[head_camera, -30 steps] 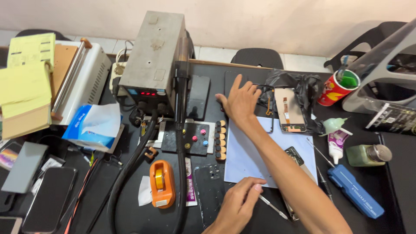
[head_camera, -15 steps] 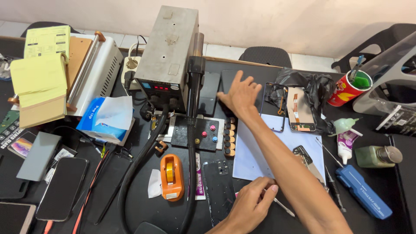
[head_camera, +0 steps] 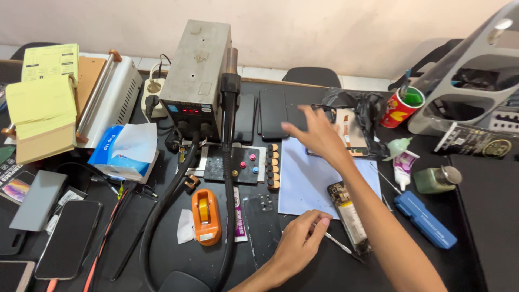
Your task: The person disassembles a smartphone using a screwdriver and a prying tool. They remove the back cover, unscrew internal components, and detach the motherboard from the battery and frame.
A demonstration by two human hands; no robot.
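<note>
Pinched shut, the left hand's grip holds a thin metal tool low on the dark surface, its tip beside an opened phone. That phone lies at the near right corner of a pale blue mat.

The right hand hovers over the far edge of the mat with fingers spread and loose, holding nothing. Half a second ago it lay flat further back, near the grey hot-air station; now it has lifted and shifted toward the mat's far right corner, where a phone screen with a flex cable rests. The left hand has stayed put.

Left of the mat stand a row of round nozzles and a black holder plate; nearer, an orange tape dispenser. Right of the mat lie a blue case and a green bottle. The right forearm crosses the mat's right side and hides part of it.
</note>
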